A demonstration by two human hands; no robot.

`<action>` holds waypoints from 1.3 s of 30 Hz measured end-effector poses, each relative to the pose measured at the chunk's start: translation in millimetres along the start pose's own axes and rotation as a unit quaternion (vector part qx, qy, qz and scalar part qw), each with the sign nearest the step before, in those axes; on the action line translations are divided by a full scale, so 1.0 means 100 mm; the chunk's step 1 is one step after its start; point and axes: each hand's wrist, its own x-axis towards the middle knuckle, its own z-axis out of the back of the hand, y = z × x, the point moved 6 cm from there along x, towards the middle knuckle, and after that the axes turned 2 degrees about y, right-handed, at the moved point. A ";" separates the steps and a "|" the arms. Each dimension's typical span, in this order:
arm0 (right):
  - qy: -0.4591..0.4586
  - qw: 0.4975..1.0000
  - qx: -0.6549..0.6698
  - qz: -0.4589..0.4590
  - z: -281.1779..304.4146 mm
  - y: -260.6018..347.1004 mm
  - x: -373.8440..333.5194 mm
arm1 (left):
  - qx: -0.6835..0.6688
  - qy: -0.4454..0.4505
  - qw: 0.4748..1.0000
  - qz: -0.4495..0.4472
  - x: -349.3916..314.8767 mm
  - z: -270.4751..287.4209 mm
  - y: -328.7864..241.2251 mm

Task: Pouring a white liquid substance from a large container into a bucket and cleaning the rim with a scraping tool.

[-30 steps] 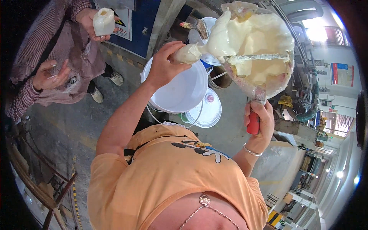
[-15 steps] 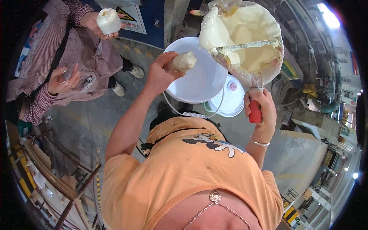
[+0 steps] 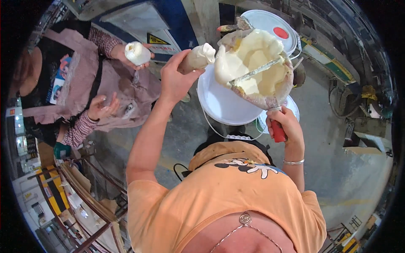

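Note:
My left hand (image 3: 172, 80) is wrapped round a small squeeze bottle (image 3: 192, 63), tilted to the right, with thick cream-coloured paste at its mouth. My right hand (image 3: 290, 126) grips the red handle (image 3: 278, 131) of a large round ladle (image 3: 262, 99). The same paste fills and crusts the ladle, some sagging over its left lip, and a coated strip (image 3: 257, 71) spans its mouth. The bottle's mouth is close to that lip; whether they touch I cannot tell. Below them stands an open white bucket (image 3: 219, 101), partly hidden by the ladle.
At the left, a co-worker in a checked sleeve and pink apron (image 3: 122, 88) holds a similar bottle (image 3: 137, 54). White lidded buckets stand beyond the ladle (image 3: 270, 25) and beside the open bucket (image 3: 292, 110). A metal frame (image 3: 101, 227) is at lower left.
The view has shifted, so the bucket and co-worker appear further right. The bottle's mouth and the ladle's lip have come closer together. Both hands keep their holds.

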 end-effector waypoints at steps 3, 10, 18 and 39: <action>0.004 1.000 0.012 -0.010 -0.07 0.00 -0.03 | 0.038 -0.013 0.999 -0.034 0.12 0.03 -0.13; 0.023 0.999 0.042 -0.025 -0.10 -0.01 -0.06 | 0.110 -0.015 0.991 -0.082 0.18 -0.01 -0.24; 0.043 0.998 0.044 -0.023 -0.11 -0.07 -0.10 | 0.166 -0.036 0.976 -0.135 0.17 -0.05 -0.23; 0.027 0.998 0.054 -0.011 -0.04 0.09 -0.29 | 0.206 -0.098 0.964 -0.136 0.08 -0.18 0.05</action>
